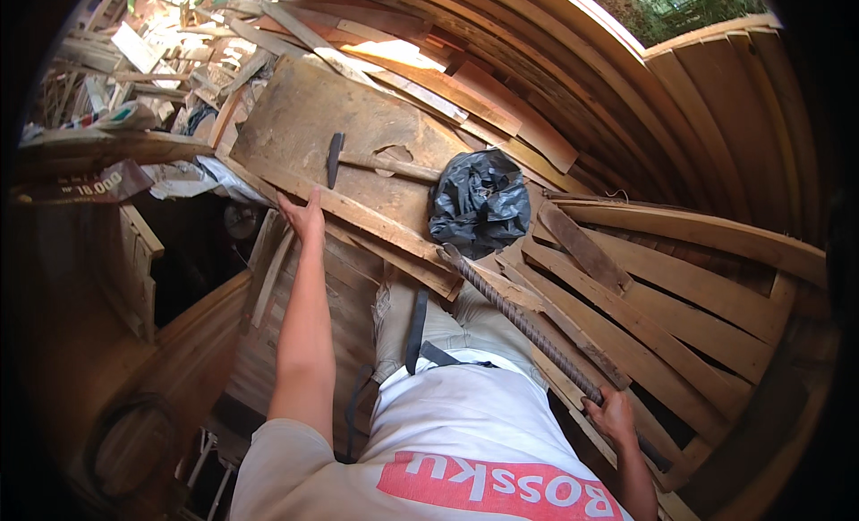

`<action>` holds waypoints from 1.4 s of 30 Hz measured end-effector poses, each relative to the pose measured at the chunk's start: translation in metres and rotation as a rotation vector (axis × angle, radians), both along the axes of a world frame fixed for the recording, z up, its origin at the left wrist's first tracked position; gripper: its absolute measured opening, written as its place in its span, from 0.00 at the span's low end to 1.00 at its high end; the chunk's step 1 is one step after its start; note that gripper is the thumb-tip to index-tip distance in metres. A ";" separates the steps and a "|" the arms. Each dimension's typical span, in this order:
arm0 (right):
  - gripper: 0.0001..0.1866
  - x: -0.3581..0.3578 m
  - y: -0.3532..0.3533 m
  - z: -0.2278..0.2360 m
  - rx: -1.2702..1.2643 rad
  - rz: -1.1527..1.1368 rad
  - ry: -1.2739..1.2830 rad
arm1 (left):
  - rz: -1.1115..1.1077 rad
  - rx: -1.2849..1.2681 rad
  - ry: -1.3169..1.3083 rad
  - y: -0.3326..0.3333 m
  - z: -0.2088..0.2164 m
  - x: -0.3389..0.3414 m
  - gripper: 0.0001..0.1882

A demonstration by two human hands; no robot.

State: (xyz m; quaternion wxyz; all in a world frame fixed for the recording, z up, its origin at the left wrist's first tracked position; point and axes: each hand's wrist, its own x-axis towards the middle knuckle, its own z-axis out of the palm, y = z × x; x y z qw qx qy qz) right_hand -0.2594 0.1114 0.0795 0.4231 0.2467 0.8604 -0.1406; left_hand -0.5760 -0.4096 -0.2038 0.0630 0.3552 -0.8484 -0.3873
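Note:
My left hand (304, 218) grips the near edge of a long wooden plank (376, 218), its thumb lying on top and some fingers hidden. My right hand (612, 417) is wrapped round a ribbed steel bar (519, 313), low at the right. The bar slants up and left, and its far tip meets the right end of the plank, near a black plastic bag (480, 201). Behind the plank is a worn wooden board (286, 118) with a hole in it. On that board lies a hammer (335, 159), its handle reaching toward the bag.
Slatted timber (689, 288) spreads out on the right beside the bar. Scrap wood (134, 73) is heaped at the far left. A curved plank wall (573, 82) rises at the back. Below my left arm, at the left, there is a dark gap (201, 252).

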 end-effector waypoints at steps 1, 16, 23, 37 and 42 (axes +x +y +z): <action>0.18 -0.014 -0.007 0.014 0.040 0.066 -0.041 | 0.011 0.045 -0.023 -0.001 -0.003 -0.002 0.50; 0.16 -0.158 -0.159 0.154 0.335 0.446 -0.212 | 0.048 0.047 -0.042 0.001 -0.020 0.003 0.54; 0.16 -0.161 -0.177 0.160 0.360 0.401 -0.261 | 0.034 0.059 -0.116 0.002 -0.005 0.003 0.53; 0.15 -0.148 -0.181 0.157 0.360 0.380 -0.189 | 0.023 -0.010 -0.091 0.002 -0.011 -0.001 0.54; 0.14 -0.146 -0.182 0.153 0.301 0.365 -0.170 | 0.027 0.011 -0.050 0.000 -0.012 0.000 0.53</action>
